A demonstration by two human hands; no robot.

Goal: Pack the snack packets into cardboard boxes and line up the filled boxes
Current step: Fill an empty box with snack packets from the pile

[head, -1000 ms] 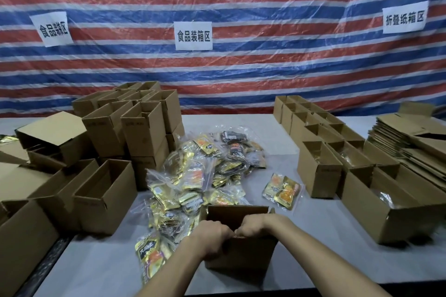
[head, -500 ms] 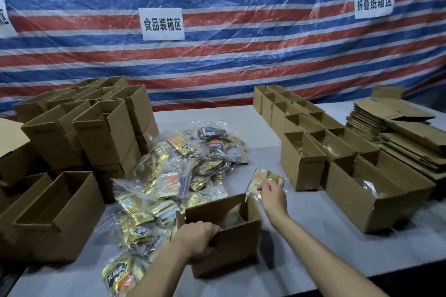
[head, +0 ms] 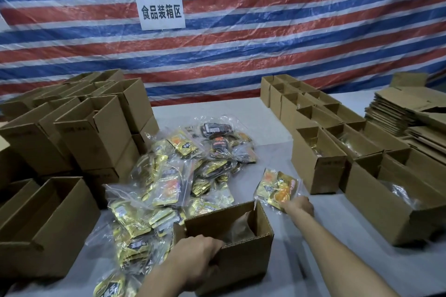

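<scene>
Parted since a second ago, the hands work separately: left hand [head: 199, 260] grips the near rim of the open box [head: 248, 266], lower centre, steadying it; right hand [head: 299, 206] pinches a snack packet [head: 277, 188] just beside its far-right corner. Slide it in flat.

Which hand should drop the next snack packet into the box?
Right. The right hand holds a packet just beside the open box, while the left hand grips the box's near wall, probably steadying it.

packet pile [head: 183, 176] left — filled boxes [head: 321, 152] right
</scene>
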